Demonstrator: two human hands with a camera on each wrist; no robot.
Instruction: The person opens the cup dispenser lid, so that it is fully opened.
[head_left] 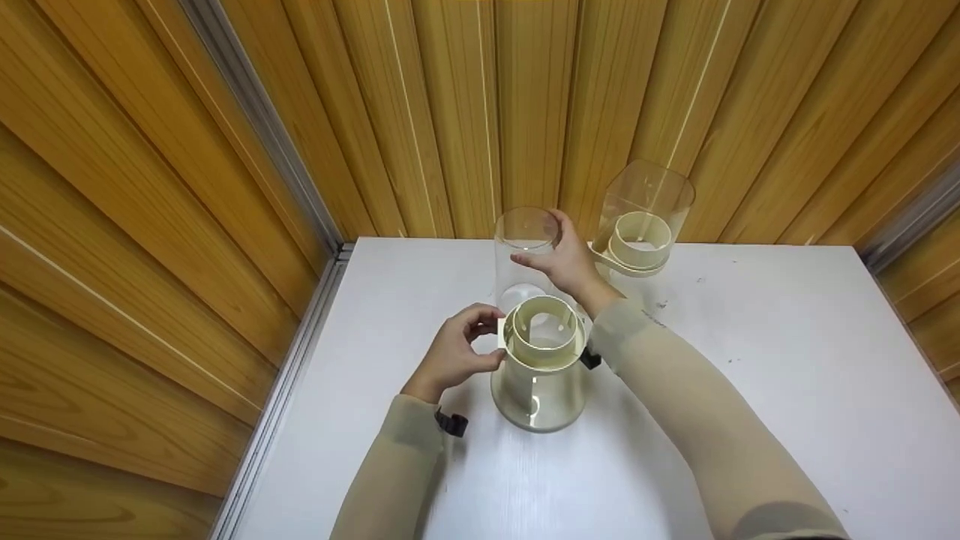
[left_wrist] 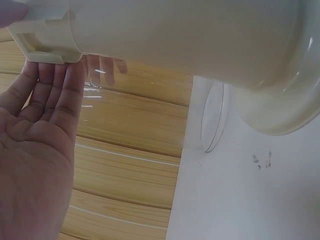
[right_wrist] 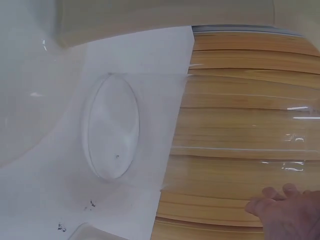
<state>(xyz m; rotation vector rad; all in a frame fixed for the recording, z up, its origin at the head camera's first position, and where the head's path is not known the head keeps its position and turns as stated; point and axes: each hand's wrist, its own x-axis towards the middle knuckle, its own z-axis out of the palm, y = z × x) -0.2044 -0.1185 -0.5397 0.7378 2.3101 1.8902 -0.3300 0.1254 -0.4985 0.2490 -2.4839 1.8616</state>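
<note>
A cream flared stand [head_left: 538,401] with a round collar at its top is upright on the white table. My left hand [head_left: 457,346] pinches the tab on the collar's left side, thumb on one face and fingers on the other. Just behind the stand stands a clear cylinder [head_left: 514,262], its round bottom on the table. My right hand [head_left: 562,262] grips this cylinder near its top from the right, thumb across the front. In the right wrist view the fingertips [right_wrist: 272,196] lie along the cylinder's side.
At the back right stands a second clear vessel [head_left: 649,184] with a cream ring [head_left: 642,238] and a side arm. Wood-patterned panels [head_left: 525,112] rise behind the white table [head_left: 750,390], and a metal rail [head_left: 296,360] runs along its left edge. Small dark marks dot the tabletop.
</note>
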